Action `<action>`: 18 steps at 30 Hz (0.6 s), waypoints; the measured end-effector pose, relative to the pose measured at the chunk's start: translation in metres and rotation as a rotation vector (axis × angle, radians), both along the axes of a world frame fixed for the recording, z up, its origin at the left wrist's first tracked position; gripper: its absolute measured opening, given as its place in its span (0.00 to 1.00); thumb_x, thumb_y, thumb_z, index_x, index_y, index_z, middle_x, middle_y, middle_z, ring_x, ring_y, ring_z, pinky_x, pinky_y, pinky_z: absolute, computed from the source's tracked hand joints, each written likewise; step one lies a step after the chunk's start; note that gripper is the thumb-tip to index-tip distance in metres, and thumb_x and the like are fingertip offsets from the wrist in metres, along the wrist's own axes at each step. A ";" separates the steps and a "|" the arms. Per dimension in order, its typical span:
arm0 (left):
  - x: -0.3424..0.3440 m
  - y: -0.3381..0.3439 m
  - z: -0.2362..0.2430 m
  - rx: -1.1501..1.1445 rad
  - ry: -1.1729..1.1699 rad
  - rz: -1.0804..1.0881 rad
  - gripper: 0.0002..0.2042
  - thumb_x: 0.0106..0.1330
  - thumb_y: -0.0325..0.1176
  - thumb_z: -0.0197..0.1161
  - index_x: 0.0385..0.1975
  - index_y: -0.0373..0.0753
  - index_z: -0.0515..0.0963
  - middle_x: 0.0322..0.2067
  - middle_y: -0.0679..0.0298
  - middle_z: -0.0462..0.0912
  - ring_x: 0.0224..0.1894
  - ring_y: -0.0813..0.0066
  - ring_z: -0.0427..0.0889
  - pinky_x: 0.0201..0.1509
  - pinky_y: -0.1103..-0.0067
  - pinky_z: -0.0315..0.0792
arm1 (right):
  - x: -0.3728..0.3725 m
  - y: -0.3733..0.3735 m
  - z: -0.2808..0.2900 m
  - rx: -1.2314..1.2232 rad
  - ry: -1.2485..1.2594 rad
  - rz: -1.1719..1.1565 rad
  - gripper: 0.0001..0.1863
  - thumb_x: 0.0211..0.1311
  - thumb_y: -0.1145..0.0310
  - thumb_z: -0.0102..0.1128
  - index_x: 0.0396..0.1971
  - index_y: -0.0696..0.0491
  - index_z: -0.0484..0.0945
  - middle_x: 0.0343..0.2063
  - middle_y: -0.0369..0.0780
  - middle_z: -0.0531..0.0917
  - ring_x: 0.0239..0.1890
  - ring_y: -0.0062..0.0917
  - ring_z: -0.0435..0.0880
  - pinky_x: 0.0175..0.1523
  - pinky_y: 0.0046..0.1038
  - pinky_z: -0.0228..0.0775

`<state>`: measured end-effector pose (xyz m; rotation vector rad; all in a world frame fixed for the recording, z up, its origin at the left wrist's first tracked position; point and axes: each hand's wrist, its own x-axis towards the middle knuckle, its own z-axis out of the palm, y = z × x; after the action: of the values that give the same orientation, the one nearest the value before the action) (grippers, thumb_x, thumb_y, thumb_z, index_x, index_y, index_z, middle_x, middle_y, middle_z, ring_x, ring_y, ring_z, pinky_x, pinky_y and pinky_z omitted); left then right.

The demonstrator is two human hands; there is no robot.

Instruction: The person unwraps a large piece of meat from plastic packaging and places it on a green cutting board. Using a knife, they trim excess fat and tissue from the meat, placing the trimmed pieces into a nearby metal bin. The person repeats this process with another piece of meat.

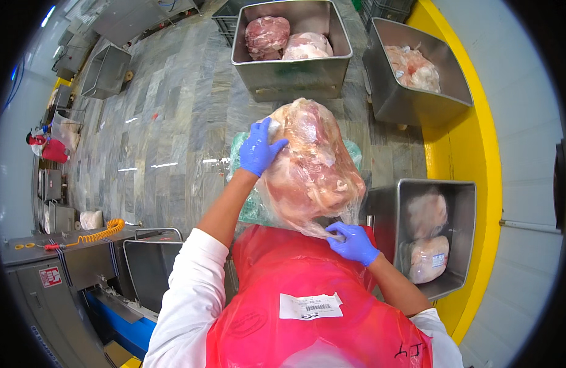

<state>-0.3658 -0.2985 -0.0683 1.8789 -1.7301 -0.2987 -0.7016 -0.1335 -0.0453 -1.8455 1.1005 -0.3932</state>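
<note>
A pink meat chunk (313,165) in a clear plastic bag (304,227) overhangs the far edge of a mostly hidden green plastic sheet (252,210). The blue-gloved left hand (258,150) spreads over the meat's left side; the blue-gloved right hand (353,244) pinches the bag's near end. A white barcode label (310,305) marks the red apron (277,264).
</note>
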 end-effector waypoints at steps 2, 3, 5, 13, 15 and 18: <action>0.009 -0.010 -0.001 0.085 0.062 -0.026 0.31 0.60 0.54 0.73 0.54 0.36 0.76 0.48 0.46 0.83 0.48 0.45 0.85 0.52 0.58 0.79 | -0.011 0.006 -0.013 0.065 -0.032 -0.046 0.12 0.61 0.61 0.67 0.42 0.47 0.86 0.35 0.45 0.88 0.38 0.43 0.88 0.44 0.39 0.81; 0.011 -0.014 0.003 0.164 0.028 -0.046 0.26 0.64 0.56 0.69 0.46 0.37 0.76 0.42 0.43 0.85 0.42 0.41 0.85 0.46 0.56 0.78 | -0.013 0.006 -0.012 0.111 -0.045 -0.052 0.11 0.61 0.61 0.67 0.41 0.47 0.86 0.35 0.45 0.88 0.38 0.43 0.88 0.44 0.39 0.81; 0.023 -0.024 0.014 0.228 -0.159 -0.138 0.24 0.66 0.56 0.66 0.44 0.39 0.75 0.38 0.43 0.85 0.41 0.40 0.85 0.45 0.55 0.78 | -0.014 0.007 -0.013 0.136 -0.050 -0.021 0.10 0.61 0.61 0.67 0.40 0.47 0.87 0.35 0.45 0.89 0.38 0.43 0.88 0.44 0.39 0.81; 0.158 -0.060 0.017 0.304 -0.409 0.306 0.22 0.69 0.52 0.62 0.48 0.37 0.78 0.40 0.41 0.86 0.46 0.39 0.85 0.50 0.52 0.77 | -0.025 0.014 -0.029 0.192 0.026 -0.011 0.11 0.59 0.60 0.70 0.38 0.49 0.88 0.33 0.44 0.89 0.37 0.39 0.89 0.44 0.37 0.81; 0.194 -0.018 -0.033 0.340 -0.339 0.260 0.28 0.67 0.57 0.63 0.52 0.36 0.80 0.44 0.39 0.86 0.49 0.39 0.85 0.52 0.54 0.78 | -0.027 0.012 -0.025 0.255 0.013 0.025 0.11 0.59 0.61 0.70 0.38 0.50 0.88 0.35 0.43 0.90 0.38 0.38 0.89 0.46 0.36 0.81; 0.190 0.055 -0.086 0.892 -0.152 -0.055 0.38 0.67 0.68 0.56 0.49 0.32 0.84 0.45 0.38 0.86 0.49 0.42 0.87 0.54 0.58 0.78 | -0.032 0.003 -0.016 0.280 -0.073 0.171 0.10 0.60 0.64 0.70 0.37 0.53 0.88 0.38 0.42 0.89 0.41 0.37 0.88 0.49 0.34 0.80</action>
<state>-0.1762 -0.2430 -0.1542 2.4943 -1.9196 -1.1225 -0.7333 -0.1303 -0.0612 -1.6480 0.8918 -0.1942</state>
